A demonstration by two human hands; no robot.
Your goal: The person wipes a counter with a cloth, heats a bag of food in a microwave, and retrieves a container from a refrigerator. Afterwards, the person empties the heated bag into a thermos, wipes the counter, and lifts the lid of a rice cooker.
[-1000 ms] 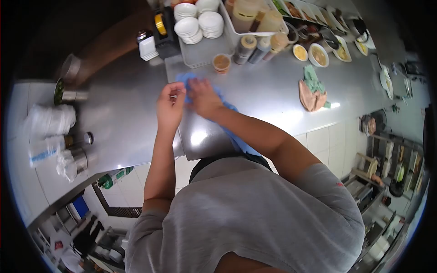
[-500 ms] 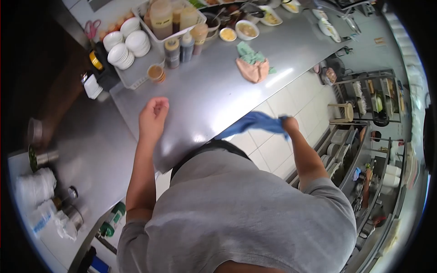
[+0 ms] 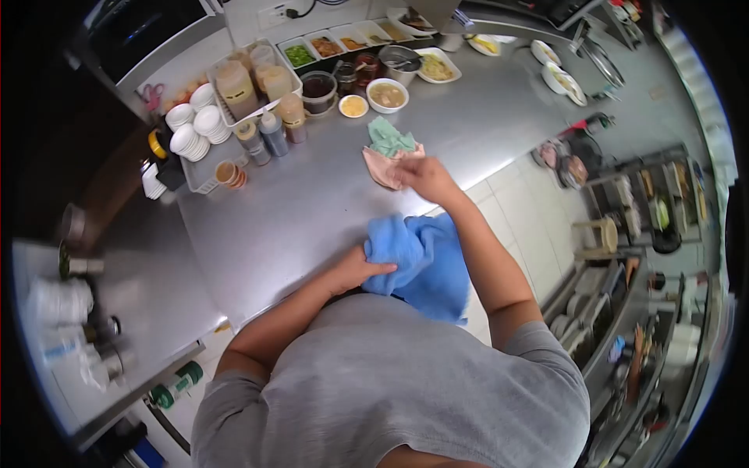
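Observation:
My left hand is closed around a bunched blue cloth at the counter's front edge. Part of that cloth hangs down below the edge. Farther forward, my right hand has its fingers pinched on a pink cloth lying on the steel counter. A crumpled green cloth rests against the far side of the pink one. My right fingertips are partly hidden by the hand itself.
Squeeze bottles, a sauce cup and stacked white bowls stand at the back left. A soup bowl and a small yellow-filled bowl sit beyond the cloths. Shelves line the right.
The blue cloth has passed from my right hand to my left, coming up to the counter edge. My right hand has moved forward onto the pink cloth. The camera view has shifted.

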